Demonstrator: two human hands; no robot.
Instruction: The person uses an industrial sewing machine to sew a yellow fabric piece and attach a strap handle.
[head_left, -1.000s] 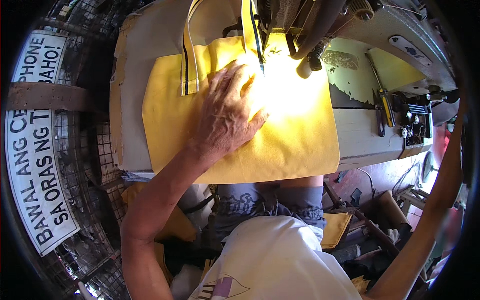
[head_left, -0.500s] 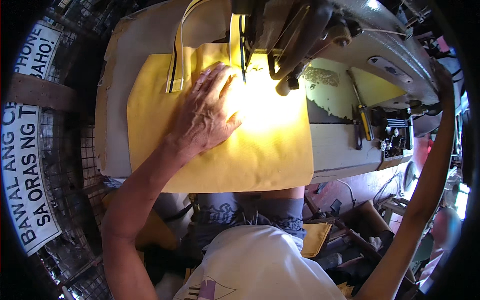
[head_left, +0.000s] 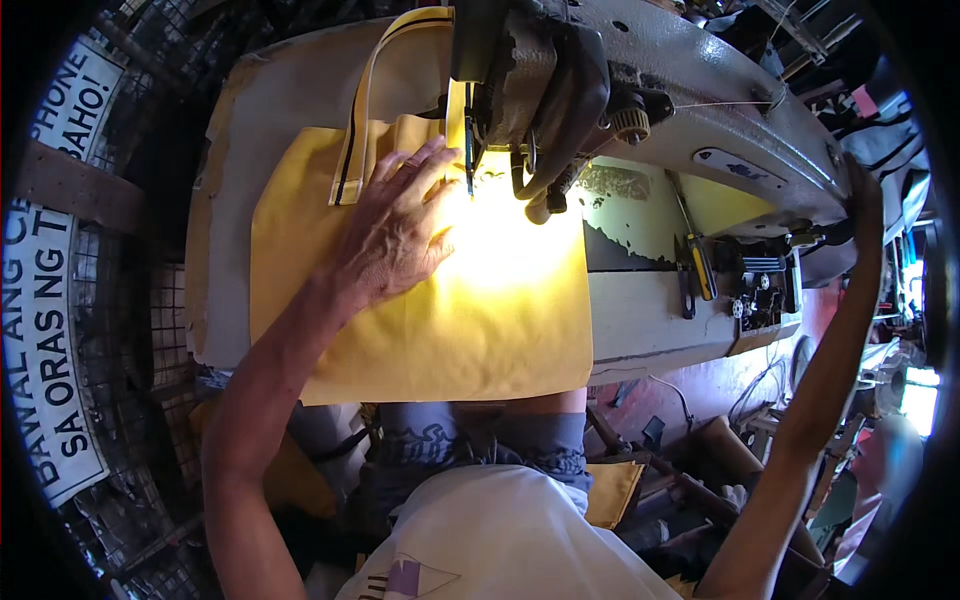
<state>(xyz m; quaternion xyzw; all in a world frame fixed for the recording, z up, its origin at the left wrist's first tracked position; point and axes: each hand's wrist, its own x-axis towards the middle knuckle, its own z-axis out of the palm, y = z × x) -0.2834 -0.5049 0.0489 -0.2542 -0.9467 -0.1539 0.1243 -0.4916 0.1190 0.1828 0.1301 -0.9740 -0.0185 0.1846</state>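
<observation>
My left hand lies on a yellow, leather-like bag panel, its fingers stretched out and slightly spread. A yellow strap with dark edge stripes loops up from the panel; one end lies beside my fingers. The strap's other end runs under the head of a sewing machine. Bright lamp light washes out the panel near the needle, so the stitching spot cannot be made out. Far to the right, my right hand grips the handwheel at the machine's end; the hand mostly hides the wheel, and its fingers show dimly.
On the machine bed lie a screwdriver with a yellow-black handle and a bobbin winder. More yellow pieces sit below the table at right. Wire mesh with a white sign stands along the left.
The whole view has shifted, with the machine now further left in it. My left hand stays on the panel and my right hand stays at the machine's end.
</observation>
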